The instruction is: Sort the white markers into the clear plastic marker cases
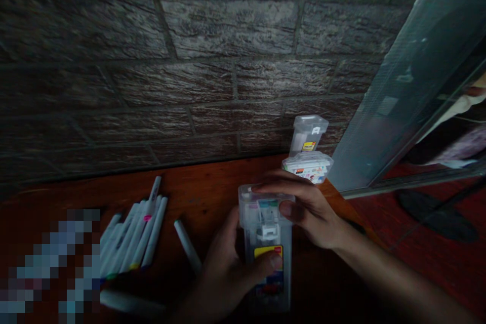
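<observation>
A clear plastic marker case [268, 278] with a yellow, red and blue label stands upright in front of me. My left hand [231, 268] wraps round its body, the thumb lying across the label. At the top, my right hand [304, 207] grips the case's lid [246, 197], fingers over it and thumb against its front. The lid sits on the case, and a white latch [268, 233] shows on the front. Behind the clear plastic, some coloured marker ends are faintly visible. A loose white marker [188, 245] lies just left of my left hand.
Several white markers [132, 235] lie side by side on the wooden table [197, 187]. Another marker [131, 302] lies near the front. A tall clear case [304, 134] and a wider clear box [309, 166] stand at the back right, by the brick wall [228, 76].
</observation>
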